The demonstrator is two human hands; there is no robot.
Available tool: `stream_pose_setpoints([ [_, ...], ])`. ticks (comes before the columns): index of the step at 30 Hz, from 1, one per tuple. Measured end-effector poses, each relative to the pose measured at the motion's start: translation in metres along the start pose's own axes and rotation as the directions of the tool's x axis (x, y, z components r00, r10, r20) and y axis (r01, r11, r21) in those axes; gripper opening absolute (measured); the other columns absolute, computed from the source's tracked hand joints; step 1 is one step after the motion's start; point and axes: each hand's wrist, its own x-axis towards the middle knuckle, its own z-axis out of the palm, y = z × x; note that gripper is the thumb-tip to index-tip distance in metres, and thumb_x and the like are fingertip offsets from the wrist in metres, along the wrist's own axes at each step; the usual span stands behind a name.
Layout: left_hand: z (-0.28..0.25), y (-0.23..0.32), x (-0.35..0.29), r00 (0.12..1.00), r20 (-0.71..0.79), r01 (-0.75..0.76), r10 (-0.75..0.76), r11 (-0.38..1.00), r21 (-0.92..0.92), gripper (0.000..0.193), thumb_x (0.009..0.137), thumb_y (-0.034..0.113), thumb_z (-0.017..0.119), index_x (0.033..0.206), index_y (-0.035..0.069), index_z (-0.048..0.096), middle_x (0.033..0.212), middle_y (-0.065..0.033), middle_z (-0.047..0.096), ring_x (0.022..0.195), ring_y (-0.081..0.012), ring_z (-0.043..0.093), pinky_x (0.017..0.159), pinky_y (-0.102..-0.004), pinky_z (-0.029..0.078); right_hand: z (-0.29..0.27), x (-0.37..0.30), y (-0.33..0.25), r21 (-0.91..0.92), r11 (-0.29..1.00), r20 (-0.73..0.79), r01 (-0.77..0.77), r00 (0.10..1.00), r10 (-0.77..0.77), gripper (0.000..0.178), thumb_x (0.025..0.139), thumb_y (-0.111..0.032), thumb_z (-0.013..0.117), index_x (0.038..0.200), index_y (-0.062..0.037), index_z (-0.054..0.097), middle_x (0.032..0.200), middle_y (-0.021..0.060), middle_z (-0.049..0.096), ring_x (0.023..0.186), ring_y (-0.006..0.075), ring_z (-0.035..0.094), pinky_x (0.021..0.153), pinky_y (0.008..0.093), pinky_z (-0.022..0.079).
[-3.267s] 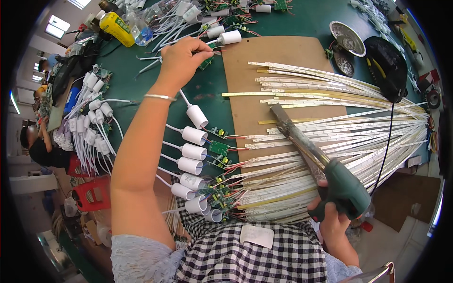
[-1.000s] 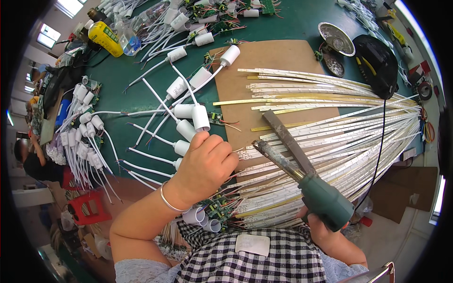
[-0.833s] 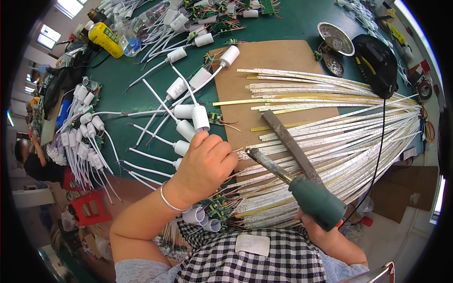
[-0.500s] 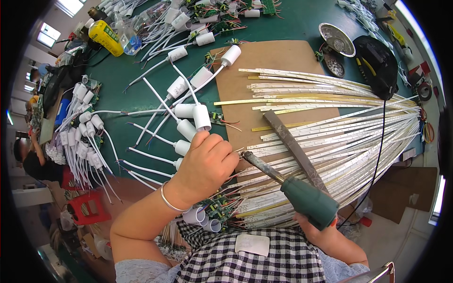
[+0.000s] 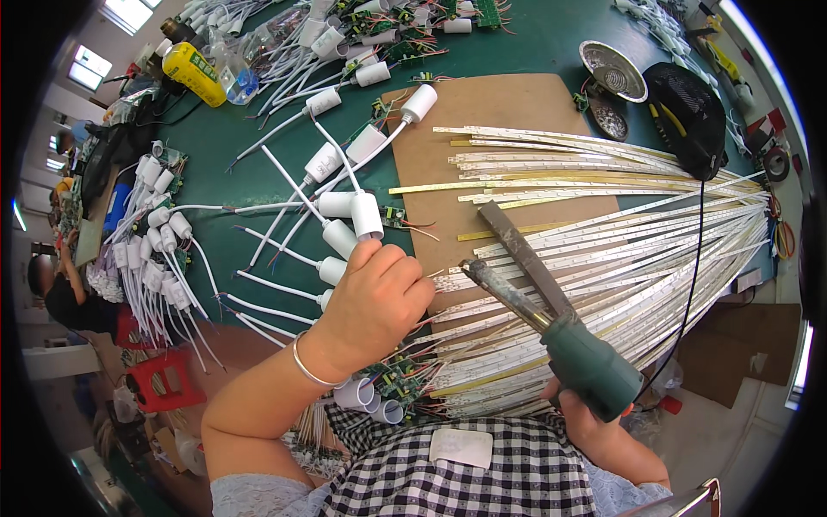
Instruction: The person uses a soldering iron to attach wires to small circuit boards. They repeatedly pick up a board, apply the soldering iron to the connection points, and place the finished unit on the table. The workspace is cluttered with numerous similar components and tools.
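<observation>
My left hand (image 5: 379, 297) is closed in a pinch just below a white plastic cylinder (image 5: 366, 215) with a cable. Its fingertips are turned away, so I cannot make out what they hold. In my right hand (image 5: 587, 424) is a soldering iron (image 5: 594, 369) with a green handle; its dark, crusted tip points up and left, apart from the left hand. Under the iron lie many thin white and yellow LED strips (image 5: 586, 269) and a flat dark bar (image 5: 525, 258). Small green circuit boards (image 5: 401, 375) with wires sit below my left wrist.
A brown board (image 5: 517, 99) lies under the strip ends on the green table. Toward the back right are a metal bowl (image 5: 616, 69) and a black mesh object (image 5: 687, 121). Bundled white cables with cylinders (image 5: 164, 233) lie left; a yellow bottle (image 5: 191, 72) stands far left.
The soldering iron has moved right and slightly down, its tip drawing away from my left hand. My left hand has stayed nearly still.
</observation>
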Motion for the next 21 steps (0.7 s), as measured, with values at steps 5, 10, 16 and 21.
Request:
stream_pose_setpoints([
  [5,-0.001,0.000,0.000,1.000,0.008,0.000,0.000,1.000,0.010,0.016,0.066,0.006,0.070,0.081,0.008,0.067,0.079,-0.0028,0.055,0.082,-0.0219,0.054,0.082,-0.0375,0.040,0.000,0.004,-0.007,0.025,0.998,0.019,-0.051,0.999,0.051,0.024,0.077,-0.006,0.069,0.101,-0.0044,0.068,0.101,0.0100,0.069,0.096,0.0297,0.064,0.081,0.0389,0.049],
  [10,0.001,-0.001,0.000,1.000,0.003,-0.001,0.001,1.000,0.006,0.015,0.066,0.006,0.070,0.081,0.008,0.066,0.079,-0.0029,0.054,0.082,-0.0222,0.054,0.082,-0.0377,0.041,0.001,0.000,0.005,-0.030,0.999,0.096,-0.042,0.994,0.045,0.030,0.076,-0.011,0.071,0.106,-0.0062,0.068,0.105,0.0107,0.068,0.099,0.0313,0.063,0.085,0.0389,0.050],
  [16,-0.001,0.001,0.001,1.000,0.006,-0.003,0.003,1.000,-0.002,0.015,0.066,0.006,0.070,0.080,0.007,0.065,0.078,-0.0033,0.053,0.081,-0.0228,0.053,0.081,-0.0379,0.041,0.003,0.004,0.000,-0.075,0.997,0.081,-0.034,0.996,0.040,0.035,0.076,-0.014,0.073,0.110,-0.0075,0.067,0.111,0.0122,0.066,0.101,0.0311,0.062,0.087,0.0397,0.050],
  [21,0.001,0.001,0.001,1.000,-0.005,-0.004,0.004,1.000,-0.003,0.015,0.066,0.006,0.070,0.080,0.007,0.066,0.077,-0.0036,0.053,0.081,-0.0231,0.053,0.081,-0.0380,0.041,0.002,0.007,-0.005,-0.123,0.992,0.097,0.013,0.995,-0.001,0.036,0.076,-0.015,0.074,0.110,-0.0087,0.067,0.112,0.0127,0.064,0.102,0.0308,0.062,0.087,0.0389,0.051],
])
